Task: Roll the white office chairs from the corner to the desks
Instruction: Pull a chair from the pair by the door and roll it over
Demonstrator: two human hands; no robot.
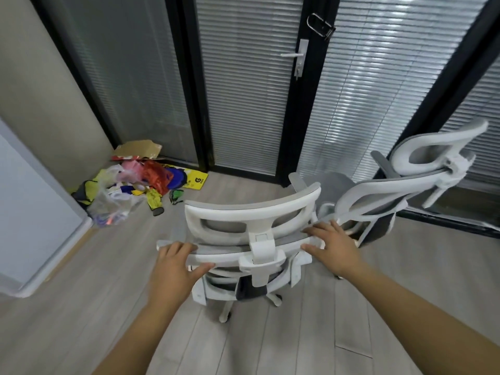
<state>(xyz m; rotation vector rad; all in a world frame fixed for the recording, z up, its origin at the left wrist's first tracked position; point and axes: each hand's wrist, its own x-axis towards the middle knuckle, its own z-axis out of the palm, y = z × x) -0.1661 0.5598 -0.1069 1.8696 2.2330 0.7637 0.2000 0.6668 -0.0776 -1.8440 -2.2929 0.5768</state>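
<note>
A white office chair [251,220] with grey mesh stands right in front of me, its back and headrest turned toward me. My left hand [173,269] grips the left end of the backrest's top rail, fingers over the top and thumb underneath. At the rail's right end, my right hand [332,244] holds it the same way. A second white office chair [392,196] stands behind and to the right, close to the glass wall, its headrest tilted up to the right.
A pile of coloured plastic bags and cardboard [130,188] lies in the left corner. A glass door [251,85] with blinds and a handle is straight ahead. A white cabinet [32,217] stands at the left. Wood floor [297,334] lies around me.
</note>
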